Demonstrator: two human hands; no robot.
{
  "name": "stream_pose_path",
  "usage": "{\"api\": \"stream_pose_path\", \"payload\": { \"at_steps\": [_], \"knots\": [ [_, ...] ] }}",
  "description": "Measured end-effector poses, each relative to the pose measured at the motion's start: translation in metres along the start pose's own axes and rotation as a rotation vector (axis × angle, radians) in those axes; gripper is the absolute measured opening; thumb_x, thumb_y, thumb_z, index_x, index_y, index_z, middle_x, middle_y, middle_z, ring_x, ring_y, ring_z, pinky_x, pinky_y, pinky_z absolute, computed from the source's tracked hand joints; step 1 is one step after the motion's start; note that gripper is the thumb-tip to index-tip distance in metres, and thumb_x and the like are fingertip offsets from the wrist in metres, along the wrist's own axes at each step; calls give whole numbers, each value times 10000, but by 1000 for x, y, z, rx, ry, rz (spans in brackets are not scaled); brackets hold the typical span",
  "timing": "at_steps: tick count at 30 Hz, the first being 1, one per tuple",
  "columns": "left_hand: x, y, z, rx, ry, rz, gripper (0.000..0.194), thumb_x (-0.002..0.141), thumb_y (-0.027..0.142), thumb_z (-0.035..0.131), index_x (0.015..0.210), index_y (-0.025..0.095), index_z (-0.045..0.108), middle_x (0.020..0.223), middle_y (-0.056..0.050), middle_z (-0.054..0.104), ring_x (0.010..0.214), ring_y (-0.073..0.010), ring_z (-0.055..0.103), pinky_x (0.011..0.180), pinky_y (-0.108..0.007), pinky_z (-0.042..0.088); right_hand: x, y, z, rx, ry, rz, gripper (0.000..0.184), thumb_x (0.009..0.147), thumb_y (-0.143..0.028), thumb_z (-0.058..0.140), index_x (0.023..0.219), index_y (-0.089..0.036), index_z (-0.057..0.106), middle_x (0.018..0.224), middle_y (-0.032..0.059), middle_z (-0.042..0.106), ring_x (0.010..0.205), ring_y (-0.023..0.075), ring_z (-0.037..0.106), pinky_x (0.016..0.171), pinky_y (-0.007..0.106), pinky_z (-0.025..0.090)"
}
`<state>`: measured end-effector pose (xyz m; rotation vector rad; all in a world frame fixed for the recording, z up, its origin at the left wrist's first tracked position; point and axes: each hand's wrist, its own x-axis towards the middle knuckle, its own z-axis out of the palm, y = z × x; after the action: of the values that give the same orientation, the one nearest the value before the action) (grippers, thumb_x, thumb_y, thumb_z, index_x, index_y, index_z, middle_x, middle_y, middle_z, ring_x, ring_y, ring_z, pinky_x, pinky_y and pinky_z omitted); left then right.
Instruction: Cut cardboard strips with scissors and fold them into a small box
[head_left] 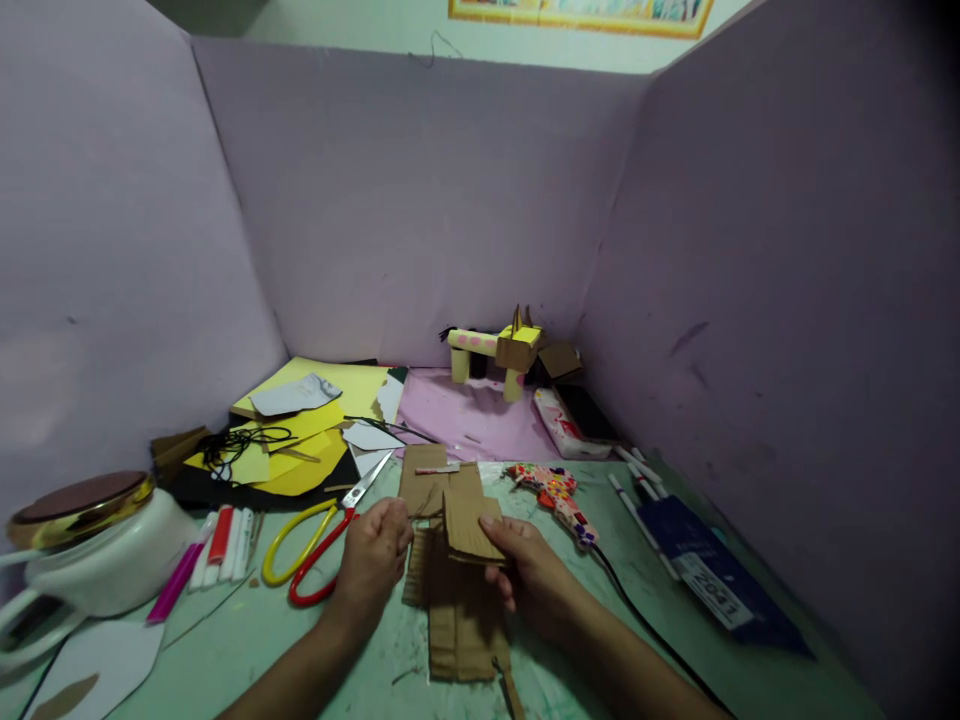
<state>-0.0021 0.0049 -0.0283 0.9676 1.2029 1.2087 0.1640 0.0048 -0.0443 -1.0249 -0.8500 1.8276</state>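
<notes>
My right hand [536,570] pinches a folded piece of corrugated cardboard [469,525] between thumb and fingers, above the table. My left hand [379,550] is closed just left of it, its fingers curled together; whatever they may hold is hidden. Below both hands lie larger cardboard pieces [465,630], partly covered by the folded piece. A small craft knife [437,469] rests on the cardboard behind. Beside my left hand lie scissors [365,482] with one yellow and one red handle, blades apart. A patterned glue gun [555,495] with a black cord lies beyond my right hand.
A yellow model animal [480,345] stands at the back on pink paper [465,405]. Yellow sheets [352,385] and black string [232,450] lie back left. Markers [221,540] and a white pot [120,555] stand left; a blue packet [697,545] and phone [589,412] lie right.
</notes>
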Motion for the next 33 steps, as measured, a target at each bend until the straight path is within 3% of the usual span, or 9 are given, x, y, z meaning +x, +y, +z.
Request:
{"api": "stream_pose_path", "payload": {
  "at_steps": [9, 17, 21, 29, 32, 33],
  "knots": [
    [-11, 6, 1, 94, -40, 83, 272, 564, 327, 722, 741, 125, 679, 496, 25, 590, 395, -79, 460, 394, -191, 359, -1, -1, 1, 2, 13, -4, 474, 604, -572, 697, 678, -121, 572, 352, -51, 503, 236, 19, 320, 228, 121, 249],
    [-15, -1, 3, 145, -43, 95, 165, 621, 250, 662, 746, 148, 698, 522, 26, 607, 393, -76, 462, 394, -188, 359, -1, 0, -1, -1, 18, 14, 455, 619, -556, 699, 663, -122, 572, 352, -50, 506, 229, 22, 319, 226, 126, 265],
    [-15, -3, 4, 157, -68, 126, 100, 647, 247, 656, 641, 149, 634, 450, 54, 522, 375, -63, 426, 386, -173, 322, -2, 2, 0, -18, 14, 30, 448, 627, -552, 692, 666, -123, 571, 355, -47, 512, 229, 23, 323, 225, 124, 268],
    [-10, 3, -8, 68, -100, 147, 342, 809, 480, 529, 657, 190, 428, 519, 74, 471, 399, -46, 415, 380, -142, 301, -2, -1, -6, -76, 16, 10, 444, 665, -562, 658, 703, -130, 565, 380, -52, 515, 247, 20, 337, 237, 112, 259],
    [-9, -1, -9, 61, -146, 87, 377, 731, 503, 630, 843, 174, 485, 567, 48, 560, 336, -48, 408, 313, -147, 262, -3, 2, -6, -127, 11, 23, 463, 647, -578, 676, 734, -137, 565, 397, -44, 533, 252, 32, 364, 252, 127, 280],
    [-10, -2, -7, 47, -173, 69, 457, 702, 495, 663, 961, 168, 477, 614, 27, 605, 345, -65, 448, 319, -160, 307, -4, 4, -5, -149, -2, 37, 472, 644, -586, 677, 747, -138, 568, 397, -44, 530, 254, 40, 372, 258, 136, 288]
  ]
}}
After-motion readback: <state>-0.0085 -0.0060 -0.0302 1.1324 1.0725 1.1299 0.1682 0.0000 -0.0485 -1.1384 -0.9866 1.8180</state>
